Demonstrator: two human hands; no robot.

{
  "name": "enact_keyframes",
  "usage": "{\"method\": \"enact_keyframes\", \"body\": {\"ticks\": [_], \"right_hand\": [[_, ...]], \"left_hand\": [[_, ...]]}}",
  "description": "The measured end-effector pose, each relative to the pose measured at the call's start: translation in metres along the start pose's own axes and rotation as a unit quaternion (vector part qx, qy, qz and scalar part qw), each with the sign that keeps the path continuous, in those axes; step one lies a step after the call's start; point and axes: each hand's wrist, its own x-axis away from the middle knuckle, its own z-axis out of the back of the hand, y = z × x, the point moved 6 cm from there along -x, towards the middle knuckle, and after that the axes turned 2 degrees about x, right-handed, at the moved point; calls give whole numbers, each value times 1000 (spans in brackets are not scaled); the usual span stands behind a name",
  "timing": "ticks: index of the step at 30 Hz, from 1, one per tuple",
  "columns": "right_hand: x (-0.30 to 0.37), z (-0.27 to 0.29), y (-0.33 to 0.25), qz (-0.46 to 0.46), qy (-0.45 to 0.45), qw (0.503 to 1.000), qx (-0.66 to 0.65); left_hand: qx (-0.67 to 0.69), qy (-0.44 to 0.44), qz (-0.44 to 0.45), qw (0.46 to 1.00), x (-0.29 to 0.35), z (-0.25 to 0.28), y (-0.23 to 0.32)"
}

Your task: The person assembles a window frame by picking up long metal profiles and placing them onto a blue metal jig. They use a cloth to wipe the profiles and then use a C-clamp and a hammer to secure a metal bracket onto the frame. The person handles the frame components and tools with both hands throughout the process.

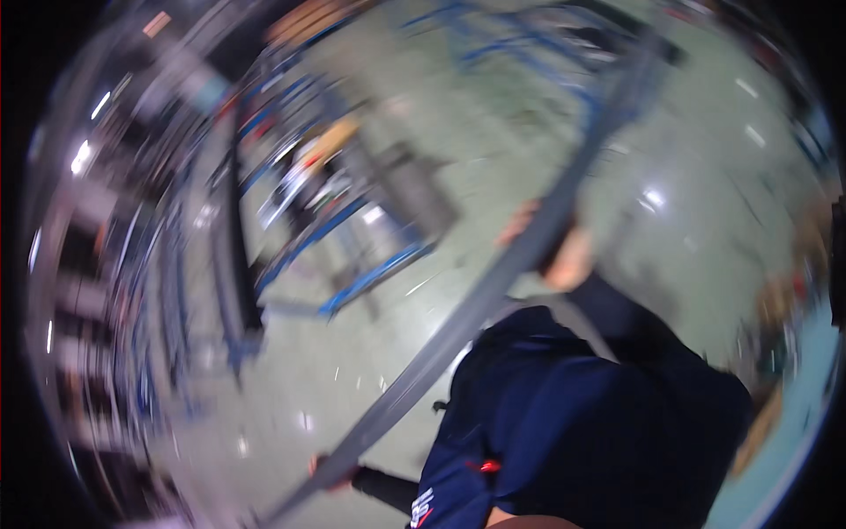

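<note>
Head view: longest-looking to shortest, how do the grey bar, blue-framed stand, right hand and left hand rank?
1. Grey bar
2. Blue-framed stand
3. Right hand
4. Left hand
Both hands are blurred and partly covered.

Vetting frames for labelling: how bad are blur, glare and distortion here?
Head view: heavy blur smears the long grey bar, right hand and blue-framed cart; head view: bright glints on the greenish floor; head view: fisheye bowing, dark corners.

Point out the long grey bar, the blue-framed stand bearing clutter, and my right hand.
Long grey bar (447,339): head view, middle of its length.
Blue-framed stand (379,279): head view, bare blue rail at its lower end.
Right hand (571,258): head view, bare skin beside the bar.
</note>
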Motion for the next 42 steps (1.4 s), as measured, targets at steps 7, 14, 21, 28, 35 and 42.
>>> {"method": "enact_keyframes", "body": {"ticks": [7,14,21,28,35,42], "right_hand": [[19,86,16,-26,-28,990,-133],[-15,145,-22,6,-16,987,-160],[-83,193,-91,62,-99,984,-136],[-186,265,-177,65,-49,983,-164],[-243,348,-268,50,140,973,-179],[-271,437,-311,70,182,961,-194]], "left_hand": [[315,-78,426,845,128,-107,60],[281,-106,483,823,161,-126,61],[278,-116,511,805,201,-214,89],[276,-133,510,804,250,-372,135],[248,-135,523,804,260,-477,166],[207,-119,538,809,270,-520,141]]}}
